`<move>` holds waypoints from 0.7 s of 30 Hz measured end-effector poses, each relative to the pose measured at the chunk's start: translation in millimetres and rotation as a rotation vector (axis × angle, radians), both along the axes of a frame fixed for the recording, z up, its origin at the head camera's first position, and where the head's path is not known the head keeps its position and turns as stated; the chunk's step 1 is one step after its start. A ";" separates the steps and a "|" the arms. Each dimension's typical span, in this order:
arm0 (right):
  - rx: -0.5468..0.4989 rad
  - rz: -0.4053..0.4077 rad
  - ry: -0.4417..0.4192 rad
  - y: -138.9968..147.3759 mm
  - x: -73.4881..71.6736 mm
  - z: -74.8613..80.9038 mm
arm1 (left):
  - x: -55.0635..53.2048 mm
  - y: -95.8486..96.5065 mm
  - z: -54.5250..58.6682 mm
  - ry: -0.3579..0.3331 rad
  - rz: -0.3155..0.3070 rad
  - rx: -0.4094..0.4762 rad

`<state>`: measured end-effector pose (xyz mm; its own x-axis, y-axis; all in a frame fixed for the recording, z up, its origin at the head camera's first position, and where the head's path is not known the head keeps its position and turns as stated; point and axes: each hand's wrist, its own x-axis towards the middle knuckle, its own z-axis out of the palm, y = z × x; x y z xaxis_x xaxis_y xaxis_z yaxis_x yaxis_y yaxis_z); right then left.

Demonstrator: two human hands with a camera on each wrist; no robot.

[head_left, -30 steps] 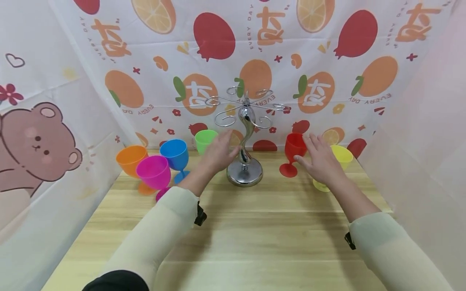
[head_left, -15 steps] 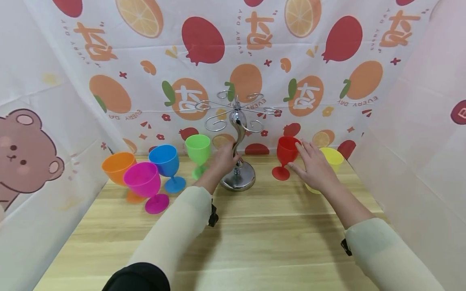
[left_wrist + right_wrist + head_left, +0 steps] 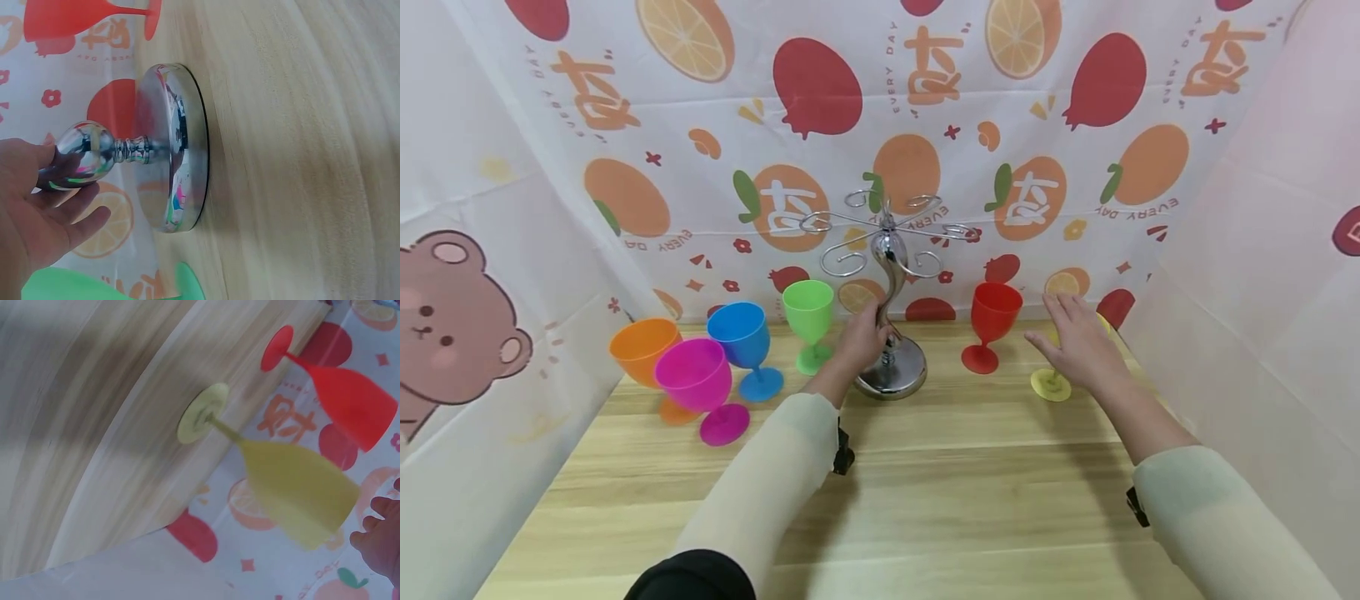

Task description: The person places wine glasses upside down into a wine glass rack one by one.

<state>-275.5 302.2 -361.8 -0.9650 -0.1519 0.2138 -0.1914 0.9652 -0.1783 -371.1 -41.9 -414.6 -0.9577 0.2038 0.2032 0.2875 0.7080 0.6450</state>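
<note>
A chrome stand with curled wire arms and a wavy stem stands on a round base at the back of the table. My left hand grips its lower stem; in the left wrist view the thumb and fingers wrap the shiny bulb above the base. My right hand hovers with fingers spread over a yellow goblet, hiding much of its cup in the head view. The right wrist view shows this yellow cup upright on its foot, fingertips near its rim. A red goblet stands between stand and right hand.
Left of the stand are green, blue, magenta and orange goblets, all upright. Fruit-printed cloth hangs behind the wooden table, with pale cloth on both sides.
My left hand has reached the stand's stem and taken hold of it. My right hand has moved from beside the red goblet rightward to the yellow one. The head view has shifted slightly.
</note>
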 end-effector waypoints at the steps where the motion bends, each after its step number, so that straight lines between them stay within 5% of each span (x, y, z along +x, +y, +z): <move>1: 0.003 -0.006 0.001 3.2 -0.1 -0.3 | 1.0 -1.1 -0.3 -0.003 -0.008 0.003; 11: -0.020 -0.056 -0.001 28.7 -7.0 0.9 | 16.7 -16.5 0.3 -0.047 -0.101 0.096; 21: 0.013 -0.067 -0.029 39.6 -16.0 -4.6 | 33.4 -32.9 5.8 -0.061 -0.134 -0.030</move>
